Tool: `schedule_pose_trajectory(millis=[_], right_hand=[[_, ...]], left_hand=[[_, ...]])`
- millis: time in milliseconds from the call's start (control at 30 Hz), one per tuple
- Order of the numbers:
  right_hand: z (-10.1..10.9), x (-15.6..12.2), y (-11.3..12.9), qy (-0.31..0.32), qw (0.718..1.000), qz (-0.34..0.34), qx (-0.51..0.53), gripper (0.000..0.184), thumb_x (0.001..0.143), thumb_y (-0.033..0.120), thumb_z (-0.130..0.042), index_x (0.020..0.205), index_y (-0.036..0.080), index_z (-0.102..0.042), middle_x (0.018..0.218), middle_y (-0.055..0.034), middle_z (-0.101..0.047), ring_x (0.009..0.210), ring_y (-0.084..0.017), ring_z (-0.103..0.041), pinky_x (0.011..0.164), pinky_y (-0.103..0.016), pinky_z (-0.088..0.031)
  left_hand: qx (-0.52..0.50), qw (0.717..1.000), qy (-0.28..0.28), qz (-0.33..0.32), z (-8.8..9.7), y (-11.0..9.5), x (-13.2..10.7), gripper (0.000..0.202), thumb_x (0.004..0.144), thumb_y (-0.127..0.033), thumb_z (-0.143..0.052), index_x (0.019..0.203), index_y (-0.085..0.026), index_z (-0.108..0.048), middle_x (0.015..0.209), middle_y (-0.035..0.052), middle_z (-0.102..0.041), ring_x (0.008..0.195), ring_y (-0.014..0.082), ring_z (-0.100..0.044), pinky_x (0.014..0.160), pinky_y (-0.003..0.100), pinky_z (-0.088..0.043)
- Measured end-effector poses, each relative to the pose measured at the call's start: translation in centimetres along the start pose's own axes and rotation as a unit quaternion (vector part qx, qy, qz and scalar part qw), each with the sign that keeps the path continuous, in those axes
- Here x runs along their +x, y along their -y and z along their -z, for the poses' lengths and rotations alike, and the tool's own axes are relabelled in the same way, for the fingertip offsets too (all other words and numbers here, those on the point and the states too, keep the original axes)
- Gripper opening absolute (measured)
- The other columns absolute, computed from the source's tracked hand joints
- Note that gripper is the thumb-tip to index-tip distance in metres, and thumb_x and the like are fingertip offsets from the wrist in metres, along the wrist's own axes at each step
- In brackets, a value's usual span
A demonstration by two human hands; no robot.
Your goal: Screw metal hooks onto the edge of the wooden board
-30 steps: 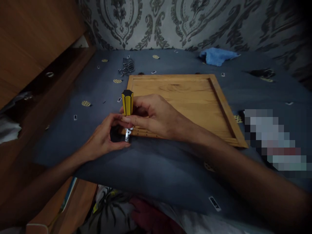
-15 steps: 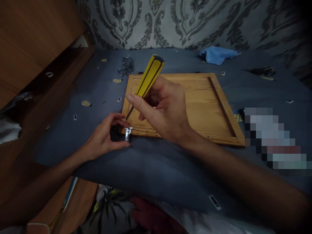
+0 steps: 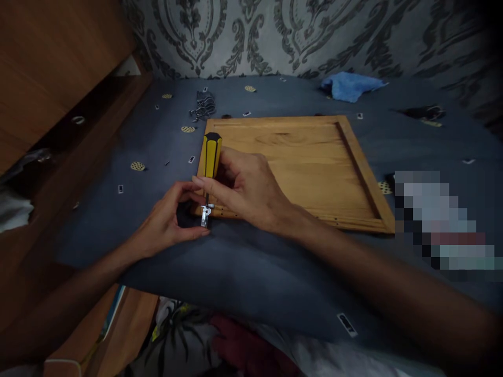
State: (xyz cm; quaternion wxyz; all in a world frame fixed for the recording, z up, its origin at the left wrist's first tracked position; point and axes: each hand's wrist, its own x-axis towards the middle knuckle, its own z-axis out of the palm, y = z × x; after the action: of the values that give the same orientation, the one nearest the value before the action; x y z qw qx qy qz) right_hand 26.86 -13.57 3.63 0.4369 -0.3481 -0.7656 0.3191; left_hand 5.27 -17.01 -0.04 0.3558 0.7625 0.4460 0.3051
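Note:
A framed wooden panel lies flat on a dark blue patterned cloth. At its near left corner sits a small silver metal hinge. My left hand grips the hinge between the thumb and fingers, the thumb at its near end. My right hand is closed around a screwdriver with a yellow and black handle. The screwdriver stands almost upright, its shaft reaching down to the hinge. Whether the tip sits in a screw is too small to tell. Several small dark holes run along the panel's near edge.
Behind the panel's far left corner lies a pile of small metal pieces. A blue cloth rests at the back right, with a dark object near it. A wooden cabinet rises on the left, and a patterned wall stands behind.
My right hand has moved left and down with the screwdriver, which has gone from slanted to nearly upright over the hinge. My left hand has stayed in place on the hinge.

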Motion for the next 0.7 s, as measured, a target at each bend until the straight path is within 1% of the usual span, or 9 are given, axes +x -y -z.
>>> schedule_pose_trajectory(millis=[167, 300, 400, 500, 567, 633, 700], right_hand=[[0.3, 0.0, 0.2, 0.03, 0.999, 0.013, -0.012, 0.026, 0.099, 0.042, -0.068, 0.086, 0.021, -0.059, 0.076, 0.0009, -0.063, 0.068, -0.014, -0.056, 0.06, -0.028, -0.04], [0.7, 0.1, 0.6, 0.052, 0.997, 0.043, -0.029, 0.026, 0.1, 0.039, -0.069, 0.085, 0.02, -0.06, 0.075, 0.0018, -0.062, 0.069, -0.014, -0.055, 0.061, -0.027, -0.039], [1.4, 0.4, 1.0, 0.085, 0.995, 0.048, -0.028, 0.023, 0.098, 0.036, -0.071, 0.086, 0.02, -0.062, 0.077, 0.0016, -0.063, 0.074, -0.015, -0.058, 0.064, -0.027, -0.042], [2.3, 0.6, 1.4, 0.128, 0.991, 0.043, 0.004, 0.012, 0.1, 0.029, -0.068, 0.094, 0.019, -0.063, 0.086, 0.0004, -0.069, 0.08, -0.016, -0.063, 0.069, -0.028, -0.048], [2.7, 0.7, 1.6, 0.153, 0.987, 0.049, 0.026, 0.006, 0.101, 0.023, -0.065, 0.096, 0.02, -0.064, 0.089, 0.0002, -0.071, 0.082, -0.016, -0.065, 0.073, -0.029, -0.051], [2.7, 0.7, 1.7, 0.158, 0.985, 0.055, 0.034, 0.01, 0.101, 0.021, -0.064, 0.091, 0.021, -0.064, 0.088, 0.0006, -0.071, 0.082, -0.016, -0.066, 0.075, -0.029, -0.053], [2.3, 0.6, 1.6, 0.123, 0.991, 0.047, 0.029, 0.015, 0.099, 0.024, -0.069, 0.084, 0.022, -0.065, 0.084, 0.0008, -0.071, 0.081, -0.016, -0.067, 0.076, -0.03, -0.054]], left_hand=[[0.008, 1.0, 0.004, -0.014, 0.1, -0.1, 0.1, 0.068, 0.076, -0.042, -0.09, 0.128, -0.025, -0.05, 0.111, 0.0038, -0.074, 0.105, 0.0255, -0.073, 0.094, 0.04, -0.055], [0.003, 1.0, 0.004, -0.025, 0.0, -0.2, 0.1, 0.061, 0.078, -0.041, -0.088, 0.124, -0.025, -0.052, 0.116, 0.0048, -0.073, 0.11, 0.0269, -0.073, 0.094, 0.041, -0.057], [0.002, 1.0, 0.001, -0.022, 0.0, -0.2, 0.1, 0.064, 0.077, -0.042, -0.089, 0.126, -0.026, -0.052, 0.119, 0.0056, -0.073, 0.112, 0.0282, -0.072, 0.097, 0.043, -0.057], [-0.008, 1.0, 0.007, -0.029, 0.0, 0.1, 0.1, 0.064, 0.079, -0.042, -0.088, 0.128, -0.026, -0.05, 0.116, 0.0055, -0.073, 0.111, 0.0278, -0.073, 0.096, 0.043, -0.058], [-0.008, 0.999, 0.008, -0.037, -0.1, 0.2, 0.1, 0.066, 0.079, -0.042, -0.088, 0.129, -0.025, -0.048, 0.116, 0.0056, -0.073, 0.113, 0.0282, -0.072, 0.099, 0.044, -0.056], [-0.003, 0.999, 0.008, -0.042, -0.1, 0.2, 0.1, 0.068, 0.078, -0.042, -0.089, 0.13, -0.026, -0.048, 0.117, 0.0055, -0.073, 0.116, 0.0287, -0.072, 0.103, 0.045, -0.054], [-0.004, 0.999, 0.01, -0.044, -0.1, 0.0, 0.2, 0.066, 0.079, -0.04, -0.089, 0.129, -0.026, -0.048, 0.116, 0.0048, -0.074, 0.113, 0.0279, -0.072, 0.1, 0.043, -0.055]])
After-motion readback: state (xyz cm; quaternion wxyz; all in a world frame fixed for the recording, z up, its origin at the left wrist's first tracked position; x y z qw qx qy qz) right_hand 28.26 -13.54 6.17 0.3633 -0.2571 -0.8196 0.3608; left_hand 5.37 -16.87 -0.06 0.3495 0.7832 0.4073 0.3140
